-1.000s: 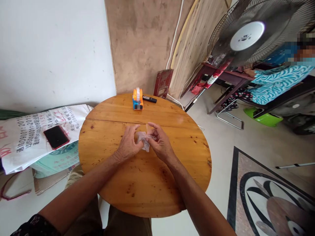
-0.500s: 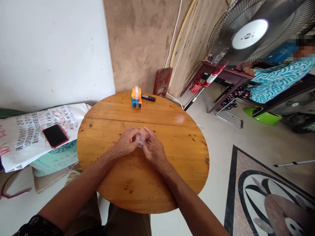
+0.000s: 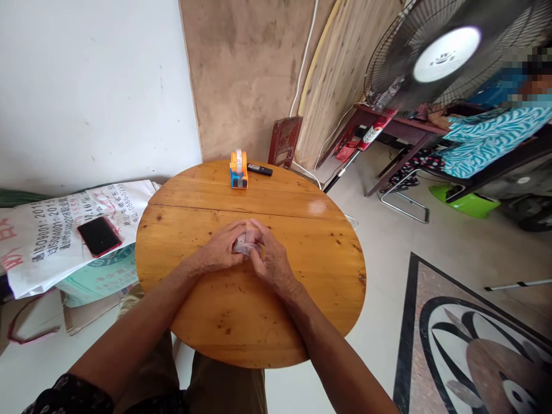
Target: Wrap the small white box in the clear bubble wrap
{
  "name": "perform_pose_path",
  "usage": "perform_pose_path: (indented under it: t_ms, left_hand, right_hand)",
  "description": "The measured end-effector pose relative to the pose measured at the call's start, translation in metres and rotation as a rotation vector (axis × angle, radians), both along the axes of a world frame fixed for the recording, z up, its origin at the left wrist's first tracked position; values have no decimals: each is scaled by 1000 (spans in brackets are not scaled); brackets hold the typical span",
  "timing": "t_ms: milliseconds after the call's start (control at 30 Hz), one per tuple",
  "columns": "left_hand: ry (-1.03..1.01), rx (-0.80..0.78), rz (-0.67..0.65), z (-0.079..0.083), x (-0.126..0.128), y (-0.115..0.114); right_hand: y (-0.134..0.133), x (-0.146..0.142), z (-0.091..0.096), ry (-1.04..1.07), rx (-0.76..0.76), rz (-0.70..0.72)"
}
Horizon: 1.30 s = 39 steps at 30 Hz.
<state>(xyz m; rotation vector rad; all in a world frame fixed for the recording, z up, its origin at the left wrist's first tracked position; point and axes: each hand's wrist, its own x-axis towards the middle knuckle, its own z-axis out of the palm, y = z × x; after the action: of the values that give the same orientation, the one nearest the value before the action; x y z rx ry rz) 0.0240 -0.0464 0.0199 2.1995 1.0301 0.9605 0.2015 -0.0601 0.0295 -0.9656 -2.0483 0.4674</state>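
Note:
Between my two hands, over the middle of the round wooden table [image 3: 241, 333], is a small clear, crinkled plastic piece [image 3: 245, 244]; its exact kind I cannot make out. My left hand [image 3: 222, 247] curls around its left side, thumb below and fingers above. From the right, my right hand [image 3: 271, 256] closes on it with thumb and fingertips, which partly cover it. Toward the table's far edge stands an orange and blue tape dispenser [image 3: 238, 169] with a roll of clear tape. A black remote control [image 3: 260, 169] lies beside it.
A phone [image 3: 99, 236] rests on white printed sacks [image 3: 47, 230] left of the table. Behind the table is a dark red wooden chair [image 3: 285, 141]. A running fan [image 3: 446, 54] stands at right, with a seated person [image 3: 495, 138] beyond it.
My left fingers have closed further over the clear plastic, and both hands' fingertips have come closer together. The tape dispenser and remote control stay in place.

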Motion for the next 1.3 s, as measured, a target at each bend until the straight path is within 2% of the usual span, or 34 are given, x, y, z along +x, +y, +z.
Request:
perform_pose_path:
  t_ms: [133,300,467,567,633,733,833,967,1167,1300]
  left_hand:
    - [-73,16,12,-7,0,3]
    - [-111,-44,46,-1,3,0]
    - [-294,-338,51,6,5,-6]
    - [-358,-503,24,10,5,-9]
    - [-380,-556,4,13,4,-10]
    - [-369,-558,26,13,4,-9]
    - [-343,-537,45,10,5,-8]
    - [-336,-564,11,7,3,-7]
    - [-291,-594,-52,11,-5,-6]
    - [-268,-468,-12,10,-6,-7]
  right_hand:
    - [2,2,0,38,7,40]
    - [2,4,0,35,-20,79]
    - [2,5,4,126,-70,97]
    - [4,6,6,247,-186,156]
    - [7,6,6,300,-262,191]
    - [10,5,1,333,-316,171]
    - [13,2,-6,327,-310,81]
    - [13,-1,-11,329,-324,10]
    - [13,-2,-7,344,-352,33]
    - [15,-1,-7,398,-439,88]
